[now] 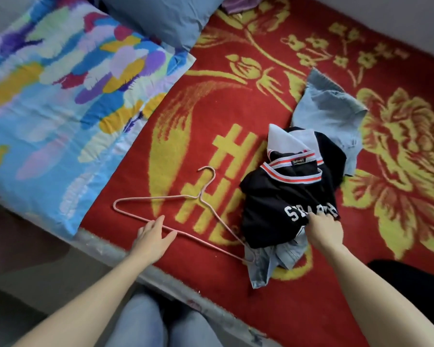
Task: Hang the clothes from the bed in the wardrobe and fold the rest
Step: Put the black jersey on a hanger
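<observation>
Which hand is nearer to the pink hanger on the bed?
Left. The left hand lies across the pink hanger; the right hand grips the black shirt beside it.

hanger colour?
Pink wire hanger, lying on the red bedspread; head view.

Both bare arms reach forward, the left arm from lower left and the right arm from lower right. The left hand lies palm down, fingers straight and together, thumb spread, across the hanger wire. The right hand is knuckles up, fingers curled down and gripping the shirt; its fingertips are hidden.
</observation>
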The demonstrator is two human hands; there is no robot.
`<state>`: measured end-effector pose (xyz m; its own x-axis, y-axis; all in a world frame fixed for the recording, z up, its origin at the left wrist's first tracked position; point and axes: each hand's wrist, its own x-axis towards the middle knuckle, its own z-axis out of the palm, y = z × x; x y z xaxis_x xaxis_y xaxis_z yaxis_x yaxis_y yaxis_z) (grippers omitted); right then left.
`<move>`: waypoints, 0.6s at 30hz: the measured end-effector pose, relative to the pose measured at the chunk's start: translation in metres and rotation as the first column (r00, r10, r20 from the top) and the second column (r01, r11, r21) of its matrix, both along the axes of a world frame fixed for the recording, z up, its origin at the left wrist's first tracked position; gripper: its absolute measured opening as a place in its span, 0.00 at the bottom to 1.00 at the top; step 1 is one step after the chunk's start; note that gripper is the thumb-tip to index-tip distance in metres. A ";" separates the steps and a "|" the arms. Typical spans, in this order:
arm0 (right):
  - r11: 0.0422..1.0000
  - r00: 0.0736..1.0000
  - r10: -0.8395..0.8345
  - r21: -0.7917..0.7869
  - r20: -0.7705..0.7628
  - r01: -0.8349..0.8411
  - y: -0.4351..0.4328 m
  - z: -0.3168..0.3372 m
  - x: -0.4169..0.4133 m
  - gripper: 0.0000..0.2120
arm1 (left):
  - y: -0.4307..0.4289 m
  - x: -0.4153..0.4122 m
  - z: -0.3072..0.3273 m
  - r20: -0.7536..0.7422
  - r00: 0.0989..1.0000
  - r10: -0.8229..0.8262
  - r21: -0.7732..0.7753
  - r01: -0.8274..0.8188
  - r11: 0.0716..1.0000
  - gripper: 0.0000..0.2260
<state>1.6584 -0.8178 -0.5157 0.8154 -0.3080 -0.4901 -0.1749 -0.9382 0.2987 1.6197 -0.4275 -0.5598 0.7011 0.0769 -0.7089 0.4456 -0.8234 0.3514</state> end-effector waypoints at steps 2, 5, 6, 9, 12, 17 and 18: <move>0.993 0.998 0.036 0.108 0.052 -0.042 0.019 -0.009 0.002 0.14 | -0.008 0.001 0.001 -0.012 1.000 -0.019 0.006 0.019 1.000 0.29; 0.937 0.970 0.216 0.254 0.110 -0.238 0.058 -0.023 -0.001 0.13 | -0.015 0.005 0.003 -0.011 1.000 0.015 0.002 -0.015 1.000 0.29; 0.902 0.956 0.267 0.318 0.120 -0.292 0.075 -0.028 -0.005 0.13 | -0.017 0.006 0.003 -0.009 0.999 0.037 0.000 -0.037 0.999 0.28; 0.807 0.954 0.291 0.519 0.066 -0.282 0.128 -0.053 -0.016 0.13 | -0.013 0.008 0.001 0.015 0.998 0.057 0.029 -0.057 0.998 0.28; 0.772 0.985 0.167 0.628 -0.046 -0.102 0.174 -0.083 -0.011 0.22 | 0.003 0.011 -0.007 0.053 0.995 0.080 0.069 -0.084 0.994 0.28; 0.748 0.972 -0.153 0.622 -0.178 0.231 0.215 -0.118 0.006 0.37 | 0.027 0.023 -0.017 0.144 0.977 0.156 0.061 -0.166 0.984 0.27; 0.755 0.964 -0.207 0.599 -0.166 0.266 0.218 -0.123 0.010 0.37 | 0.028 0.024 -0.018 0.167 0.973 0.160 0.051 -0.171 0.984 0.26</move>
